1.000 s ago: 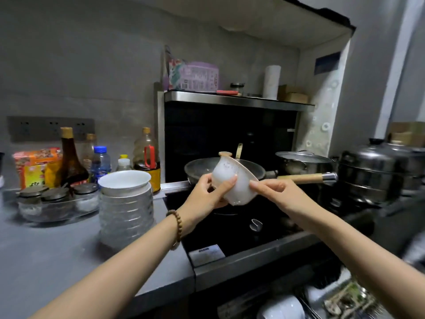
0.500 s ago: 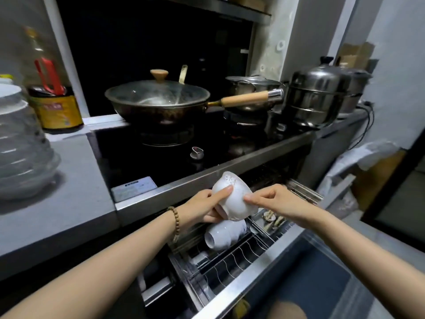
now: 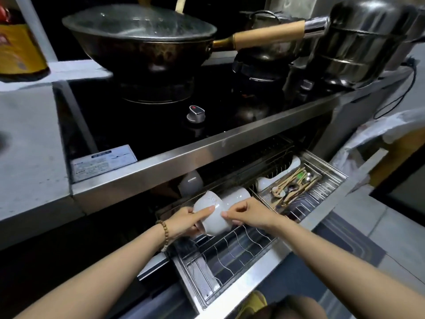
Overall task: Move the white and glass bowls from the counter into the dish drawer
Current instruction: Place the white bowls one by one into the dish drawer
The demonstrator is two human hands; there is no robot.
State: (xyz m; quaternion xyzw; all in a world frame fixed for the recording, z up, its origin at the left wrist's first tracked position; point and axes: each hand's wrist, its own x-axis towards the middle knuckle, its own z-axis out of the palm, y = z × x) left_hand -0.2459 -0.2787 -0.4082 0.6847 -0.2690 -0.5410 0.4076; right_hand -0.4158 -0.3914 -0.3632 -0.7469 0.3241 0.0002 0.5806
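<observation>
A white bowl (image 3: 212,216) lies tipped on its side over the wire rack of the open dish drawer (image 3: 232,247). My left hand (image 3: 187,221) grips its left side, with the thumb across the bowl's wall. My right hand (image 3: 248,214) pinches its right edge with the fingertips. Just behind it, another white bowl (image 3: 238,195) rests in the rack, and a third white bowl (image 3: 190,183) sits further back under the counter. The stack of bowls on the counter is out of view.
A cutlery tray (image 3: 296,187) with spoons and chopsticks fills the drawer's right half. Above, the steel counter edge (image 3: 184,166) overhangs the drawer. A lidded wok (image 3: 142,42) and steel pots (image 3: 358,42) stand on the stove. A sauce bottle (image 3: 18,47) stands at the far left.
Both hands have carried the white bowl down from in front of the stove into the open drawer, level with the rack. The view has tilted down and closer.
</observation>
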